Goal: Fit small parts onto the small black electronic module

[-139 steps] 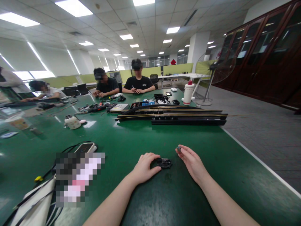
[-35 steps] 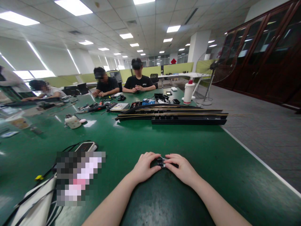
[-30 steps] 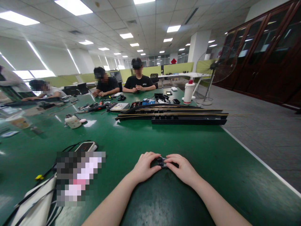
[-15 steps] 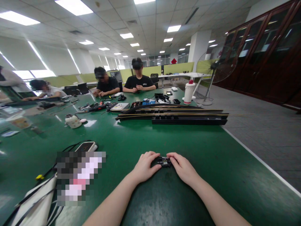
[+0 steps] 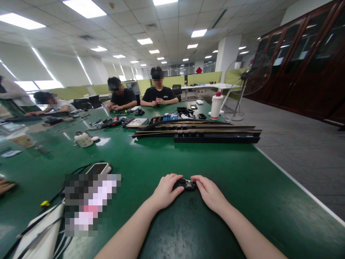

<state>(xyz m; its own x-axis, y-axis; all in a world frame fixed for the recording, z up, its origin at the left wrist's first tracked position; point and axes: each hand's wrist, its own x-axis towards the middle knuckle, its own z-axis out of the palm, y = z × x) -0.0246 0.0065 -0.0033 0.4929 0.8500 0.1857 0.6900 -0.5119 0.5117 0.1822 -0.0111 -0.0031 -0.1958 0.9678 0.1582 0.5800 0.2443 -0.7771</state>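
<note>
A small black part (image 5: 189,185) with a metallic piece inside sits low over the green table (image 5: 215,162), between my two hands. Its exact kind is too small to make out. My left hand (image 5: 167,190) grips its left end, the thumb at the near side and the fingers at the far side. On the right end, my right hand (image 5: 208,190) is closed with thumb and forefinger pressed together. Parts of the piece are hidden behind my fingers.
Long black rails (image 5: 218,136) with thin brass-coloured rods lie across the table ahead. A white bottle (image 5: 216,106) stands behind them. To my left are a white power bank (image 5: 99,168), cables and a blurred-out object. Another person's hand (image 5: 7,186) shows at the left edge.
The black part has tilted slightly between my fingers; my hands stay nearly in place. Another person's hand has come into view at the far left edge.
</note>
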